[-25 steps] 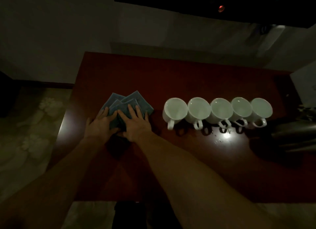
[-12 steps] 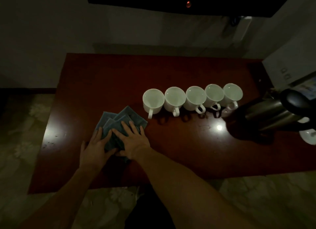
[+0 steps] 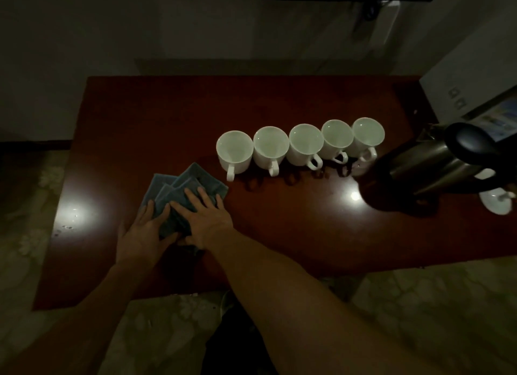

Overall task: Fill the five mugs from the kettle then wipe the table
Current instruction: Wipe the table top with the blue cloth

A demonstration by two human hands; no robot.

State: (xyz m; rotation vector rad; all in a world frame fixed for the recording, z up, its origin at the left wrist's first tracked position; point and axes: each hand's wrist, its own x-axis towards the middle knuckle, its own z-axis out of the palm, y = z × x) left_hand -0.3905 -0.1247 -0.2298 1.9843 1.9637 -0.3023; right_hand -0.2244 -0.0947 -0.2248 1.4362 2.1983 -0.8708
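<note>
The room is dim, with a pale wall [image 3: 195, 25] behind a glossy red-brown surface [image 3: 279, 229] showing two light glares. Left hand [image 3: 145, 234] and right hand [image 3: 208, 220] lie flat, fingers straight, pressing a blue cloth [image 3: 193, 184] near the front left. Five white mugs [image 3: 306, 144] stand in a touching row mid-surface; the kettle [image 3: 425, 165] stands at their right end. Patterned floor [image 3: 419, 304] shows below.

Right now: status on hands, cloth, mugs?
Both hands flat on cloth: left, right. Five mugs in a row, kettle to their right. Nothing in the way.
</note>
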